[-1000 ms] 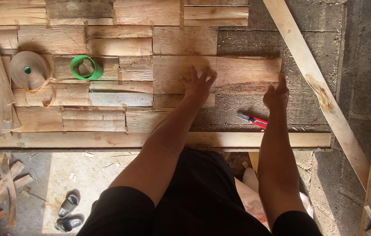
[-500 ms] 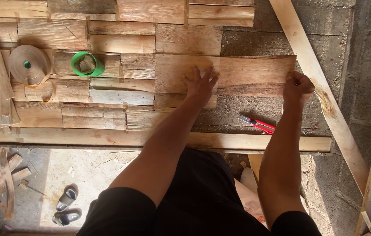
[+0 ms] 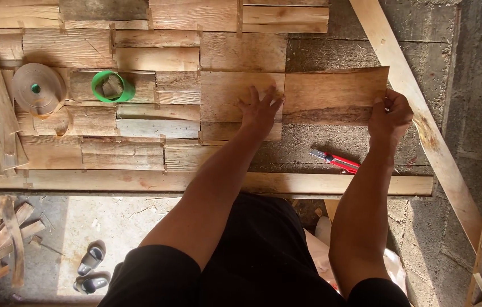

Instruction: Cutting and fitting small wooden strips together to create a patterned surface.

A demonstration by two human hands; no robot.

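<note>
Your left hand (image 3: 261, 109) lay flat and fully open, fingers spread, pressing on the left end of the veneer sheet (image 3: 336, 95) where it met the adjoining wooden panel (image 3: 235, 91). Your right hand (image 3: 390, 116) was closed on the sheet's right edge, fingers curled over it. The sheet lay between both hands on the rough grey bench (image 3: 309, 142). A red utility knife (image 3: 336, 161) lay just below the right hand, apart from it. A green tape roll (image 3: 113, 86) and a tan coil of edging strip (image 3: 37, 88) sat well to the left of the left hand. A diagonal timber batten (image 3: 417, 119) ran just right of the right hand.
</note>
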